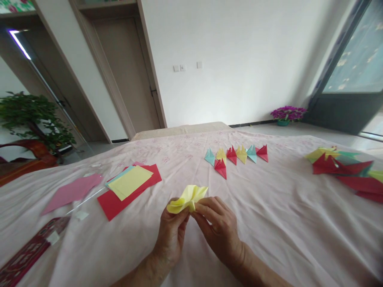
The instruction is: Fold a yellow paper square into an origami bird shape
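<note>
A partly folded sheet of yellow origami paper [191, 196] is held up above the cloth between both hands. Its upper flaps spread outward, and a narrow fold points down in the middle. My left hand [172, 231] pinches its left side, thumb in front and fingers behind. On the right, the fingertips of my right hand [218, 223] close on the paper near the central fold. Parts of the paper's lower edge are hidden by the fingers.
Several small folded paper pieces [231, 154] stand in a row beyond my hands. Left lie a stack of coloured paper [130, 183], pink sheets [73, 191] and a dark red patterned case [26, 249]. Larger folded papers [341, 165] lie far right on the pink cloth [269, 223].
</note>
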{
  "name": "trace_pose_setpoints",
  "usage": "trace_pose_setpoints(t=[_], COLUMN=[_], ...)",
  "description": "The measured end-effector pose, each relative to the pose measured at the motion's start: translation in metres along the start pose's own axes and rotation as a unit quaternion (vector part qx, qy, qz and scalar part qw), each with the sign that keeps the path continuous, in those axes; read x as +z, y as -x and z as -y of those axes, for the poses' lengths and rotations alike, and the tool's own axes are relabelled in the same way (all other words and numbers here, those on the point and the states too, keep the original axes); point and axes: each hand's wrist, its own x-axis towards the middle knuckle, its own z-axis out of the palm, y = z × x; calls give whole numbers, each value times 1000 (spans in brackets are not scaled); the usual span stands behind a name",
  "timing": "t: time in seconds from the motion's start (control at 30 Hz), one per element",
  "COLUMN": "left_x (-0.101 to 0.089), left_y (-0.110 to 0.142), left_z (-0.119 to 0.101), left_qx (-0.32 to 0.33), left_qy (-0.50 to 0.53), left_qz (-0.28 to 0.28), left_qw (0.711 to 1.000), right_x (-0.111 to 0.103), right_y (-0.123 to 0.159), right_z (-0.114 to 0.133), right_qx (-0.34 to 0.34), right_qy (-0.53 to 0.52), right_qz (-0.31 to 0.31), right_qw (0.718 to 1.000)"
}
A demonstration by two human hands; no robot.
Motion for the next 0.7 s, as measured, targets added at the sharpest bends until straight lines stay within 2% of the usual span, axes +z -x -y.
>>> trace_pose_setpoints(t=[0.2,0.37,0.5,0.7], left_x=[2,1,0,0], left_y=[1,0,-1,-3], left_z=[-1,-2,-1,-3], left_qx=[10,21,19,14], left_qy=[-15,-21,-25,-13], left_qz=[-5,-4,2,13], left_qw=[1000,1000,999,1000], right_x=[0,3,7,8], right_y=[2,5,9,10], right_z=[3,2,1,1], right_qx=[50,86,93,69], right_qy=[-9,-29,-46,-36], right_qz=[-28,2,29,19], right_qw=[998,996,994,997])
